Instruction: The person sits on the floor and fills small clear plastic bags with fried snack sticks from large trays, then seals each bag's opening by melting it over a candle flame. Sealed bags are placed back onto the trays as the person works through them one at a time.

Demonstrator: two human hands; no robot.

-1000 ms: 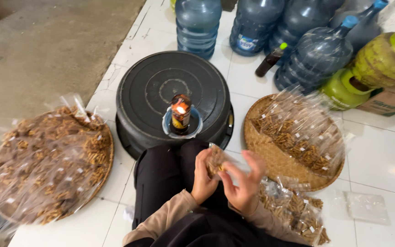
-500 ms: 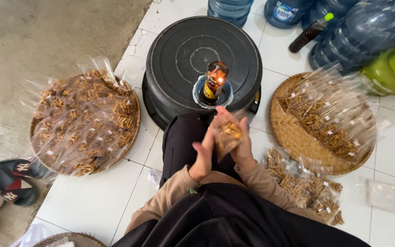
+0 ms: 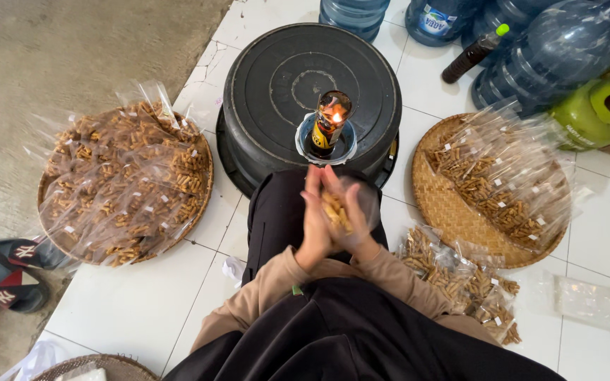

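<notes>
A small clear plastic bag of stick-shaped snacks (image 3: 340, 210) is pressed between my two hands in front of my lap. My left hand (image 3: 314, 217) holds its left side, fingers pointing up. My right hand (image 3: 354, 219) holds its right side. Just beyond the hands burns a bottle lamp with a small flame (image 3: 329, 124), standing in a blue dish on an upturned black tub (image 3: 277, 77). I sit on the floor with black-clad knees against the tub.
A round woven tray (image 3: 453, 212) with several filled bags lies at right, another heaped tray (image 3: 123, 185) at left. Loose filled bags (image 3: 460, 279) lie by my right elbow. Large blue water jugs (image 3: 552, 56), a dark bottle (image 3: 476, 54) and a green gas cylinder (image 3: 594, 113) stand behind. Sandals (image 3: 8, 271) lie at far left.
My hands have risen from my lap toward the lamp, with the bag now upright between both palms. The view has tilted lower and shifted.
</notes>
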